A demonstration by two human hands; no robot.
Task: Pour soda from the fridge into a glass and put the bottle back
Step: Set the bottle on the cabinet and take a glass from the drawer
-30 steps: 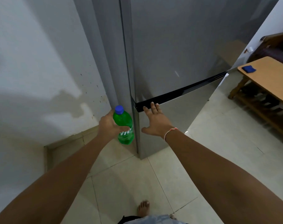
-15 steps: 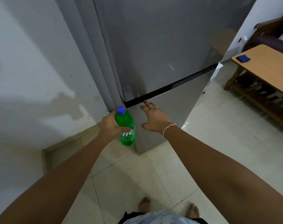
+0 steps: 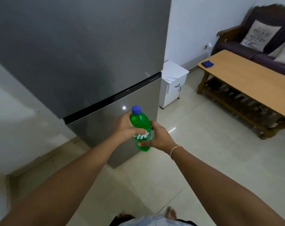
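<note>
The only lettering I can read is on the green soda bottle (image 3: 141, 128) held in front of me: white letters "rite" on its label, the start of the word covered by my left hand (image 3: 124, 128), whose thumb lies across the label. My right hand (image 3: 158, 136) grips the bottle just below that lettering. Far off to the right of my right hand, a cushion (image 3: 260, 35) on the sofa carries dark script, but it is too blurred for me to make out.
</note>
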